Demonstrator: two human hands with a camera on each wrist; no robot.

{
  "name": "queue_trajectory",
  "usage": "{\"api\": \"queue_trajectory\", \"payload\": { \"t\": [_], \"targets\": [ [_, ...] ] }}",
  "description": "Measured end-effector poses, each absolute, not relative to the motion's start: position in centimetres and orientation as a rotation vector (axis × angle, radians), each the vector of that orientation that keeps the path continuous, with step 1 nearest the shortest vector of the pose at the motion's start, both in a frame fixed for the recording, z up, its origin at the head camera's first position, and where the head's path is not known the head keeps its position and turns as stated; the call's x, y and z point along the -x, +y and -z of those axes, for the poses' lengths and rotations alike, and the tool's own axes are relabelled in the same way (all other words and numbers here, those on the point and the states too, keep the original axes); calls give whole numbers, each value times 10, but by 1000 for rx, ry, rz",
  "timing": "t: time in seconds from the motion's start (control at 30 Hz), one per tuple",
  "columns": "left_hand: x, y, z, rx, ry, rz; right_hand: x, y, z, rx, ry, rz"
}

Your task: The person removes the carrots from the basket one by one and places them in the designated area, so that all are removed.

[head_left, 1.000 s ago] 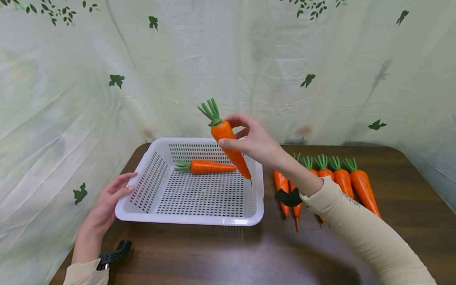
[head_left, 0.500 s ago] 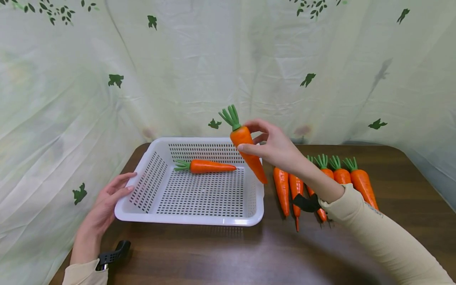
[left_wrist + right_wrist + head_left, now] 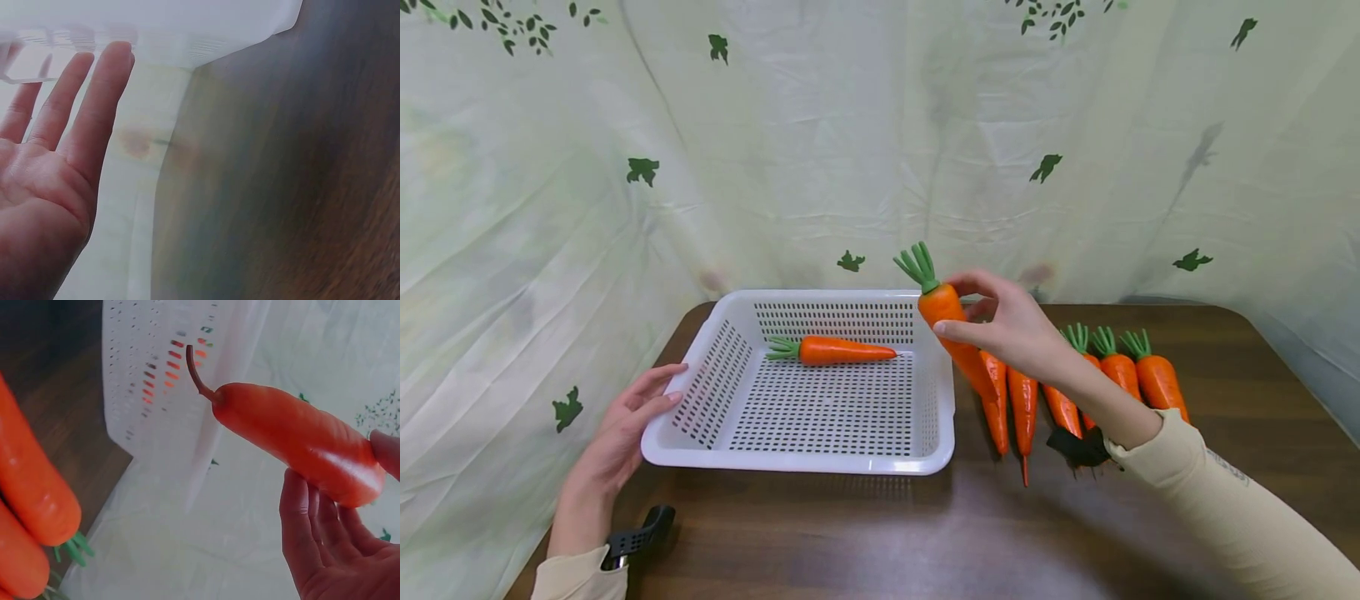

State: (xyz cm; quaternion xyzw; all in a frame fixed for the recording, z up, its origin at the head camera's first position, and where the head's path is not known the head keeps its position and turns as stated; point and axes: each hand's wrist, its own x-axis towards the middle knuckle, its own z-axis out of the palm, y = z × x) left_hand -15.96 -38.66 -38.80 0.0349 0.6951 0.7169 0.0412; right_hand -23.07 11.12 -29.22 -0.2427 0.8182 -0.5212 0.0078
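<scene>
My right hand pinches a carrot with a green top between thumb and fingers. It holds the carrot tilted, top up to the left, beside the right rim of a white perforated basket. The right wrist view shows the held carrot with its thin root tip toward the basket wall. Inside the basket another carrot lies crosswise near the back. At the basket's left side my left hand rests against the rim. Its fingers are nearly straight in the left wrist view.
A row of several carrots lies right of the basket on the dark wooden table, among them a long one and one at the far right. My right forearm covers part of the row. A pale leaf-printed curtain hangs behind.
My right hand has carried the carrot right and lower, from above the basket to past its right rim, overlapping the row of carrots. The left hand and basket have stayed put.
</scene>
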Motion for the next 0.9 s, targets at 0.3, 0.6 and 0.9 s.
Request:
{"api": "queue_trajectory", "payload": {
  "t": [0.3,0.6,0.9],
  "targets": [
    [160,-386,389,-88,2117,-2201,226,133,306,679,2650,1519],
    [160,-385,389,-74,2109,-2218,216,155,315,608,2725,1413],
    [160,-385,389,-79,2098,-2223,210,184,326,544,2761,1354]
  ]
}}
